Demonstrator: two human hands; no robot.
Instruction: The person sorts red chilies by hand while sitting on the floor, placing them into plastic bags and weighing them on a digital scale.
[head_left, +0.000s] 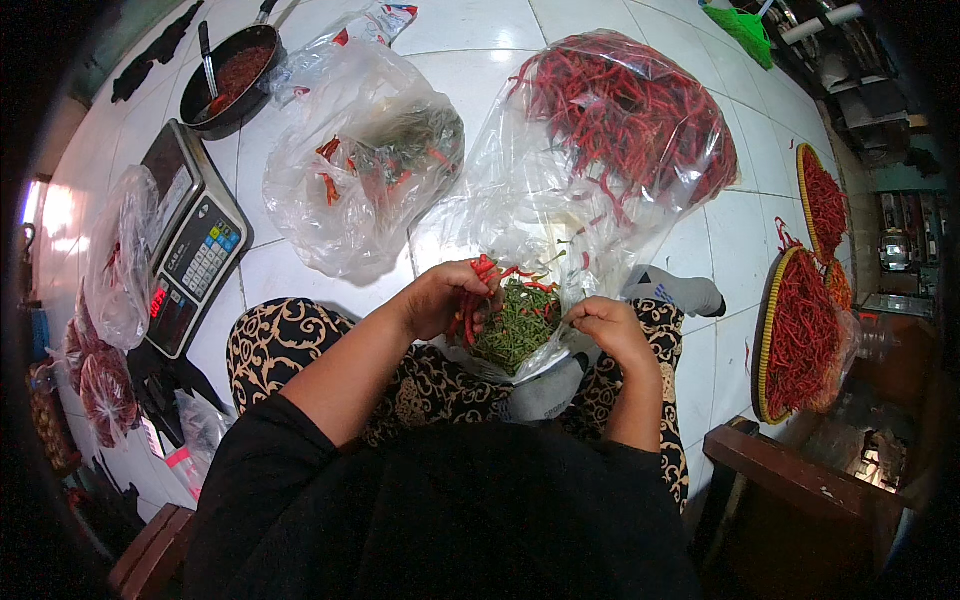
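My left hand (448, 298) is closed around a bunch of red chillies (471, 313), some poking out above the thumb and some hanging below the fingers. Right below it, a heap of green chilli stems (517, 326) lies in clear plastic between my folded legs, with a few red bits among them. My right hand (611, 328) has its thumb and forefinger together at the plastic's right edge; whether they pinch it is too small to tell. Beyond both hands, a large clear plastic bag (517, 180) lies with its mouth towards me, full of red chillies (630, 112) at its far end.
Another plastic bag (322, 240) with stems and a few chillies lies ahead on the left. A digital scale (202, 247) and a frying pan (274, 56) holding red paste stand farther left. Woven trays (766, 360) of red chillies sit at right, near a brown wooden edge (787, 465).
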